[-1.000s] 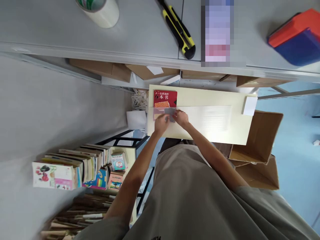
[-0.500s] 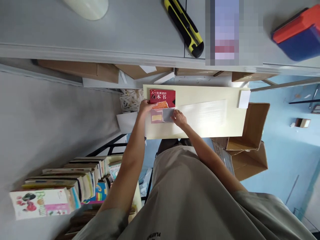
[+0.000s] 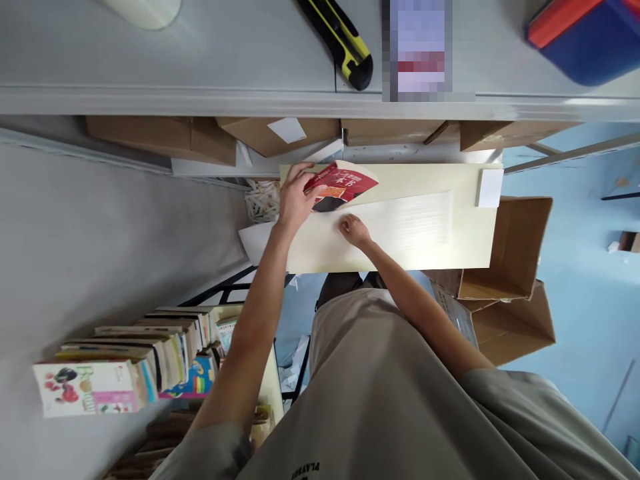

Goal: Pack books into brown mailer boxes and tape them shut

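Observation:
My left hand point(image 3: 295, 195) grips the left edge of a red book point(image 3: 343, 185) and holds it tilted up off the cream board point(image 3: 470, 233). Just below and right of the book, my right hand point(image 3: 354, 230) rests with its fingers pressed on the board, at the left end of a clear plastic sheet point(image 3: 410, 217). Whether anything is pinched under those fingers is hidden.
A grey shelf point(image 3: 240, 73) above carries a yellow-black utility knife point(image 3: 343, 43), a tape roll point(image 3: 145, 10) and a red-blue box point(image 3: 585, 33). Cardboard boxes point(image 3: 510, 253) stand right; rows of books point(image 3: 130, 360) fill a rack lower left. A white pad point(image 3: 489, 188) lies on the board's right end.
My left hand moved from the small card to the book's left edge and lifted the book, tilting it up. The card in front of the book is no longer visible.

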Demonstrator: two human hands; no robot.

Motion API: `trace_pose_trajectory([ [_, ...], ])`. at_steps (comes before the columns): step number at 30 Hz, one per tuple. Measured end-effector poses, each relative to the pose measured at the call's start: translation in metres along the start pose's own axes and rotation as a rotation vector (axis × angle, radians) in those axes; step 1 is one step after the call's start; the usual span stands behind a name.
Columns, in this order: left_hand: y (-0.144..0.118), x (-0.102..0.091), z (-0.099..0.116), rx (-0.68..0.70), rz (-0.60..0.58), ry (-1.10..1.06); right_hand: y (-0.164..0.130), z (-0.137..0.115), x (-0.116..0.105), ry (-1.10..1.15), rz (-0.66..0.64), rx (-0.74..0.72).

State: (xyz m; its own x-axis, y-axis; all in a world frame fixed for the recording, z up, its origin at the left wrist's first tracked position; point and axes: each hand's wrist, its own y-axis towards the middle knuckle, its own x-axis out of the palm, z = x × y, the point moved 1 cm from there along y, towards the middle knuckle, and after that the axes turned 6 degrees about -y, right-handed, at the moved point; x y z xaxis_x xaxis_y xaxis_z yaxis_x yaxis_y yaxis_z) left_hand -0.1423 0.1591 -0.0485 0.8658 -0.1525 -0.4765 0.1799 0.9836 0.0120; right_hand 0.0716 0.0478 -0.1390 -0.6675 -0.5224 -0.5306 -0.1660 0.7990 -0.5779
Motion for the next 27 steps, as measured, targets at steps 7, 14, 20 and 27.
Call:
trace_pose_trajectory([
  [7,-0.039,0.029,0.118,-0.087,0.018,-0.105,-0.014,0.040,-0.069,0.382,-0.008,0.054],
  [14,-0.087,0.170,0.097,-0.503,0.131,-0.637,-0.106,0.148,-0.173,0.659,0.008,0.051],
  [20,-0.099,0.292,0.064,-0.744,0.199,-0.647,-0.106,0.214,-0.173,0.628,0.195,0.082],
  [27,-0.095,0.314,0.051,-0.820,0.301,-0.571,-0.096,0.229,-0.178,0.361,0.176,0.099],
])
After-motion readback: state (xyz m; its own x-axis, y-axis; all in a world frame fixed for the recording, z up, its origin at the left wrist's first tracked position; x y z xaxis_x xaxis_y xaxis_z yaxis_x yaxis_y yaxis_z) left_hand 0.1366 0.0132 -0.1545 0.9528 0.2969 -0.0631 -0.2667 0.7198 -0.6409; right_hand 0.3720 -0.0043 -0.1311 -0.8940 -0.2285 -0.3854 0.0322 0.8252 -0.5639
